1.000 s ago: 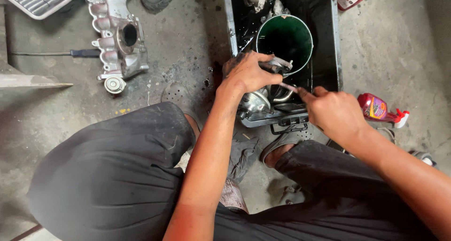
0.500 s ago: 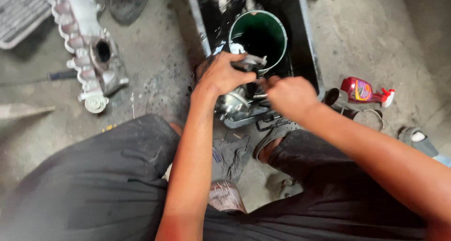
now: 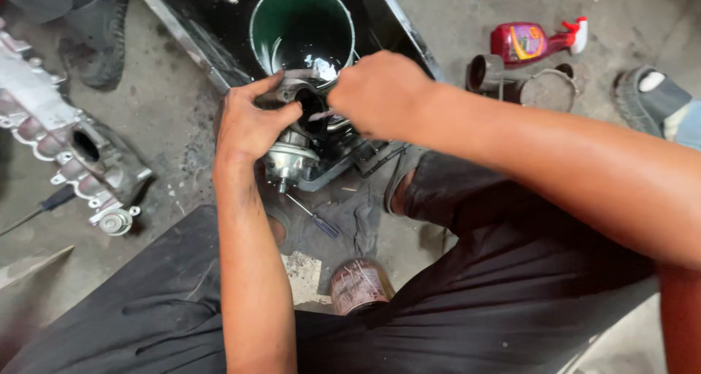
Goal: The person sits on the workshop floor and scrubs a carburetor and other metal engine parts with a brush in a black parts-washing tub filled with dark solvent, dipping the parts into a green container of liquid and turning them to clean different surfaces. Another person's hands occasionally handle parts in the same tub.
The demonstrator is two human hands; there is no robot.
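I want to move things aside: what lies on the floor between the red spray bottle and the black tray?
In the head view, a dark short metal pipe piece lies between the red spray bottle and the black tray, with a round ring-shaped part just beside it.

Views: one only, the head camera; no second view shares the scene.
Position: worn on the person's head, above the crouched knees.
Direction: looks steeply down at the concrete floor [image 3: 467,24], tipped slightly forward.
Nearness: close; both forearms fill much of the frame, the right arm blurred at the lower right edge.
Centre of frame: the left hand [image 3: 248,122] and right hand [image 3: 376,93] meeting over a metal engine part [image 3: 296,155].
Upper edge: a green bucket [image 3: 292,24] in a black tray [image 3: 409,38], cut off at the top.
Left edge: a cast metal housing [image 3: 69,155], partly cropped.
Right edge: a red spray bottle [image 3: 529,42] and another person's sandal [image 3: 646,97].
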